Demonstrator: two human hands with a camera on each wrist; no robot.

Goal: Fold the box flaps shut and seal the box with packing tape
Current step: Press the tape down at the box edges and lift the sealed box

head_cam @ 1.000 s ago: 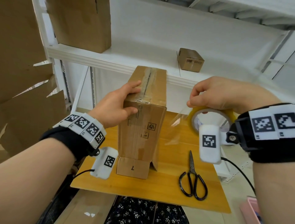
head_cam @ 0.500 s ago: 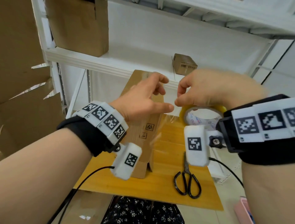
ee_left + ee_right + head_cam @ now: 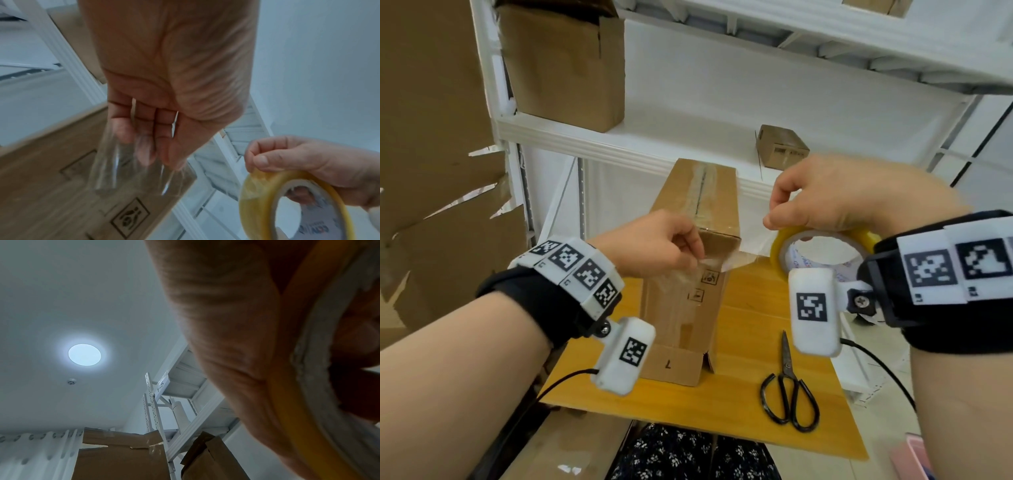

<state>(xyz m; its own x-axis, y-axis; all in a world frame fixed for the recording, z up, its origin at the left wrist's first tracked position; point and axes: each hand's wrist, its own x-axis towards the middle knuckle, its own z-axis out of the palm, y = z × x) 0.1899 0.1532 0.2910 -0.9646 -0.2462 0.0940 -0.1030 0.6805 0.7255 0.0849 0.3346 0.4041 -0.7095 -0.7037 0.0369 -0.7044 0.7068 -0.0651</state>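
A tall brown cardboard box [image 3: 688, 308] stands upright on the wooden table [image 3: 722, 421], its top flaps folded shut with clear tape along the seam. My left hand [image 3: 693, 255] pinches the loose end of a clear tape strip [image 3: 739, 262] at the box's near top edge. The strip runs right to a yellowish tape roll [image 3: 825, 240], which my right hand [image 3: 774, 214] grips from above, to the right of the box. In the left wrist view my left hand's fingers [image 3: 144, 146] hold the crinkled tape strip [image 3: 123, 172] over the box [image 3: 51, 186], with the roll [image 3: 257, 186] beside it.
Black scissors [image 3: 789, 394] lie on the table right of the box. A white shelf [image 3: 654, 144] behind holds a small box [image 3: 782, 147] and a large open box [image 3: 565, 68]. Torn cardboard sheets [image 3: 431, 171] stand at the left. A pink bin [image 3: 914, 455] sits low right.
My left hand let go of the box top, took the tape end near the roll, and drew it left to the box's near top edge. The right hand stayed on the roll.
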